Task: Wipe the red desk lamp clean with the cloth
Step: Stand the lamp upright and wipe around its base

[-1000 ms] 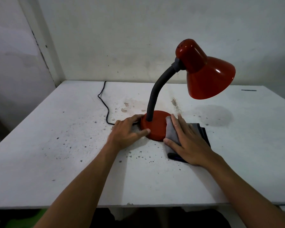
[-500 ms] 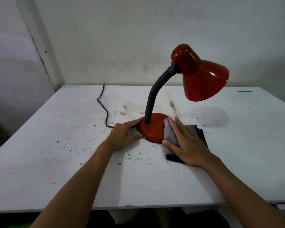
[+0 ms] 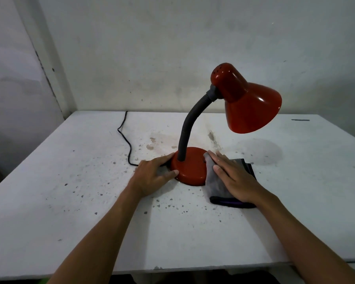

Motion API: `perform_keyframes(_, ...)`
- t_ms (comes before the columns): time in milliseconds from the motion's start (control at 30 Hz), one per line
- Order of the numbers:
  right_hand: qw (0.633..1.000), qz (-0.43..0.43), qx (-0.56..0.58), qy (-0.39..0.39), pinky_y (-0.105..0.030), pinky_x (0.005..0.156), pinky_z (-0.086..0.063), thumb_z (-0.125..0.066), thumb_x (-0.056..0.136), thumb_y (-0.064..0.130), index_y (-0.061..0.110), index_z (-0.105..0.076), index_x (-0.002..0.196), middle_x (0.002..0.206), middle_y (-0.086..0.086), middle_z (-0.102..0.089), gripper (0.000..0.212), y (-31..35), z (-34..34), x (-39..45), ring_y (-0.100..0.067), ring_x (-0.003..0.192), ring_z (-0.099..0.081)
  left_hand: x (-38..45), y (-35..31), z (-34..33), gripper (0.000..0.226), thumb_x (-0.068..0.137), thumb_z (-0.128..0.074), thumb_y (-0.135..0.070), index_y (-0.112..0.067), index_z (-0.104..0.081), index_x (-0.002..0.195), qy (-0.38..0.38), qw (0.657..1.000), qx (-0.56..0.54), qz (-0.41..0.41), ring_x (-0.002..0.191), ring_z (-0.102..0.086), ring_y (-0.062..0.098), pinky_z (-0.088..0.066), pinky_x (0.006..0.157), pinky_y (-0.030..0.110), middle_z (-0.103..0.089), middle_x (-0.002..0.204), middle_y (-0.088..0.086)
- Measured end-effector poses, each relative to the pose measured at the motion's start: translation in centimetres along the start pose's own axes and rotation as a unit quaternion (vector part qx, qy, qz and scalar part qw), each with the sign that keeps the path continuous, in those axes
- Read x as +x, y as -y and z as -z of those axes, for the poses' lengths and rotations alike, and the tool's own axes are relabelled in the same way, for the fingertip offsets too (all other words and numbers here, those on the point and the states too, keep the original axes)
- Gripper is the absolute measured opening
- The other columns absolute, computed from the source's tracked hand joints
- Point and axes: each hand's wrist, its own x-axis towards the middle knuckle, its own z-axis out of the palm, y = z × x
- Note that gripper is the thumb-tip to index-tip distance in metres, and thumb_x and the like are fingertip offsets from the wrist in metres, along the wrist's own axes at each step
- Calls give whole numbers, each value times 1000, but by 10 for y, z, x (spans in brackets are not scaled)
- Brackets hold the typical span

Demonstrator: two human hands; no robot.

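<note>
The red desk lamp (image 3: pixel 248 105) stands mid-table with a round red base (image 3: pixel 190 168), a grey flexible neck (image 3: pixel 188 128) and a shade tilted down to the right. My left hand (image 3: pixel 152 174) grips the base's left rim, thumb on the front edge. My right hand (image 3: pixel 234 177) lies flat on a grey cloth (image 3: pixel 215 182) with a dark purple edge, pressing it against the right side of the base. Part of the cloth is hidden under my palm.
The white table (image 3: pixel 70 181) is speckled with dark spots and brown stains behind the lamp. A black power cord (image 3: pixel 125 138) runs from the base to the back edge. Walls close in behind and on the left. A small dark mark (image 3: pixel 300 120) lies far right.
My right hand with the cloth has slid slightly along the right side of the base. My head has pulled back a little; the left hand keeps its hold on the base.
</note>
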Motion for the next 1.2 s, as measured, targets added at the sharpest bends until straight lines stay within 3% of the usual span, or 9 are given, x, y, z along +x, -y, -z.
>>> perform_keyframes(333,994,-92,-21,64,-53,127,1,-29,108,49,48,-8,160,172,0,-4,56,28,6,63,-22,159,-3,0,0,-1,75,85,-51,-70,-34,-43,150,-7,1000,1,0,126,-59,9,-47,110,39,-61,140,-10)
perform_keyframes(500,991,-127,-37,23,-54,128,-7,-24,109,43,44,-7,161,173,-3,-1,55,40,-6,59,-30,158,-10,-1,-1,0,76,85,-50,-71,-34,-43,150,-10,1000,3,2,124,-60,9,-49,108,38,-62,139,-9)
perform_keyframes(833,992,-123,-14,-8,-53,128,-7,-21,111,40,43,-12,161,172,3,-11,51,4,0,38,-23,159,-7,1,4,-2,73,87,-51,-69,-35,-41,150,-16,1000,12,-11,122,-62,11,-50,107,40,-63,138,-9)
perform_keyframes(1067,995,-86,-37,15,-50,126,9,-17,111,40,54,-3,157,172,6,-1,50,8,-4,45,-21,159,4,1,2,-3,70,87,-53,-67,-36,-42,149,-25,1000,12,-6,123,-61,10,-46,109,47,-64,135,-13)
perform_keyframes(1200,998,-46,-32,22,-52,128,4,-21,112,37,54,-12,157,172,5,1,49,22,-4,52,-17,159,3,1,1,-3,72,87,-51,-70,-35,-42,150,-24,1000,13,-3,122,-62,9,-47,108,47,-64,136,-11)
